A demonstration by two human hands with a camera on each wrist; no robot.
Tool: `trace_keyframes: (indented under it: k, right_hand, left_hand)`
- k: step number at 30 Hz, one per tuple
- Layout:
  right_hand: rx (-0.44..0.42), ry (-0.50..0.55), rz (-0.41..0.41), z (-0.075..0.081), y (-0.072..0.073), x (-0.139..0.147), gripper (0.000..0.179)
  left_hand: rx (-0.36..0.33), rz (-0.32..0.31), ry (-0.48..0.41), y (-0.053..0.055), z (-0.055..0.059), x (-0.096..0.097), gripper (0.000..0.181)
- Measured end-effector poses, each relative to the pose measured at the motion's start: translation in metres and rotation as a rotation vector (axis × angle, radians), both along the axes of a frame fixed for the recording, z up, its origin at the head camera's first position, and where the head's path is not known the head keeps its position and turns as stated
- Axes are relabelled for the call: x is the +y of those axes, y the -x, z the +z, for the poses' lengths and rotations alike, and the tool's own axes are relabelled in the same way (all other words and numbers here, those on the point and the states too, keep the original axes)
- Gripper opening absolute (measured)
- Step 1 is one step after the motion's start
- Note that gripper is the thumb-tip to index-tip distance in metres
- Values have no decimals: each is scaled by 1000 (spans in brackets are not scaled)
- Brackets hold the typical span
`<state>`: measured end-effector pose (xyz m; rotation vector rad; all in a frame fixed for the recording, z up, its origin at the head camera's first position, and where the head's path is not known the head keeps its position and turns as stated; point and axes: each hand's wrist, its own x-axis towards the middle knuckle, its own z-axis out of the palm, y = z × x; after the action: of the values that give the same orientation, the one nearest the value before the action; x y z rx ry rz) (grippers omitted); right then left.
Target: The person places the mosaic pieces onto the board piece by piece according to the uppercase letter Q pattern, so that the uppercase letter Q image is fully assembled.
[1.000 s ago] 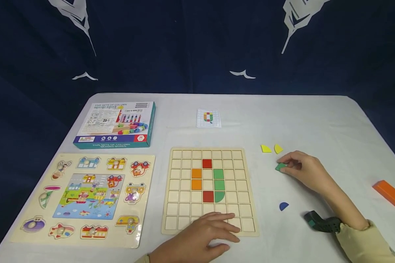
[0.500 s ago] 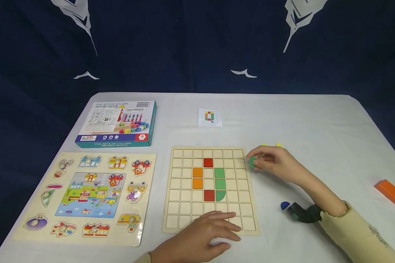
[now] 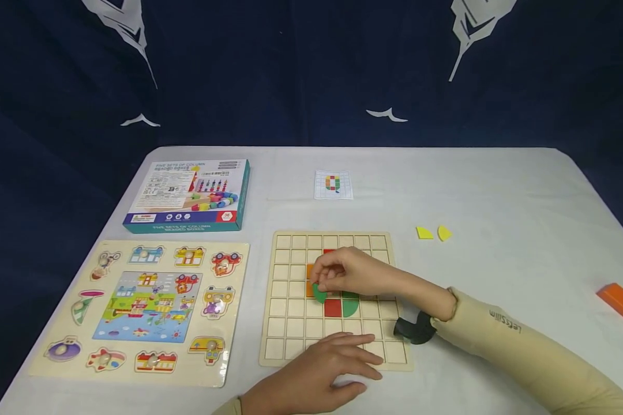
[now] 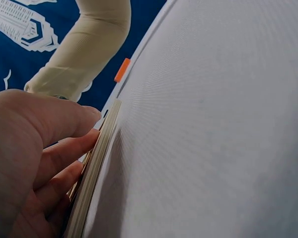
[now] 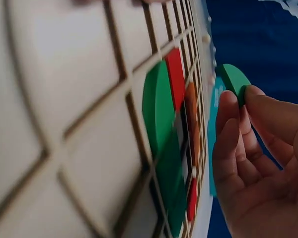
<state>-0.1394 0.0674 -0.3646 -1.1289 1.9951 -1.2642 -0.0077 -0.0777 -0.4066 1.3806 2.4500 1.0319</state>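
Observation:
My right hand [image 3: 355, 274] pinches a green rounded tile [image 5: 234, 82] between thumb and fingertips, over the left middle of the wooden grid board [image 3: 285, 328]. In the head view the tile overlaps the board just below an orange tile [image 3: 309, 290]. A red tile [image 3: 333, 308] and a green quarter-round tile [image 3: 350, 309] lie in neighbouring cells to its right. Other red, orange and green tiles are partly hidden under the right hand. My left hand [image 3: 324, 369] rests with spread fingers on the board's front edge, its thumb near the rim [image 4: 97, 163] in the left wrist view.
Two yellow quarter-round tiles [image 3: 424, 233] lie right of the board. A pattern card [image 3: 333, 184] lies behind it. Leftward are a vehicle peg puzzle [image 3: 233, 323] and a box [image 3: 181, 222]. An orange block [image 3: 622, 305] sits far right. The right wrist's black camera [image 3: 415, 328] hangs beside the board.
My right hand has carried the green tile leftward from beside the yellow tiles to over the board. Its arm now covers where the blue tile lay. My left hand has stayed put.

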Motion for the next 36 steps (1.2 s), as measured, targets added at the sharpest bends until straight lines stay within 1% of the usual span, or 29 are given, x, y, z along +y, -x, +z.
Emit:
trace_keyframes:
  k: [2, 4, 9, 14, 20, 23, 27, 30, 32, 34, 36]
  right_hand:
    - [26, -8, 19, -1, -2, -6, 9]
    - [70, -29, 35, -3, -4, -11, 10]
    - [153, -90, 63, -6, -6, -15, 11]
    - [212, -126, 64, -7, -8, -15, 11]
    - [299, -142, 64, -6, -10, -15, 10]
    - [324, -143, 67, -6, -10, -14, 9]
    - [326, -126, 60, -4, -10, -11, 10]
    - [328, -107, 36, 0, -9, -3, 13]
    - [330, -82, -1, 3, -7, 5, 15]
    - [327, -56, -53, 7, -4, 17, 16]
    - [315, -26, -123, 9, -1, 33, 18]
  left_hand:
    - [13, 2, -3, 0, 0, 0, 22]
    - [21, 1, -5, 0, -1, 0, 23]
    - [17, -2, -9, 0, -1, 0, 23]
    - [29, -6, -16, 0, -1, 0, 23]
    - [31, -6, -20, 0, 0, 0, 23]
    - [25, -4, -19, 0, 0, 0, 23]
    - [14, -4, -15, 0, 0, 0, 23]
    - [-8, -8, -20, 0, 0, 0, 23]
    - [-21, -10, -21, 0, 1, 0, 23]
    - [-32, -11, -23, 0, 1, 0, 24]
    - [-36, -9, -20, -1, 1, 0, 24]
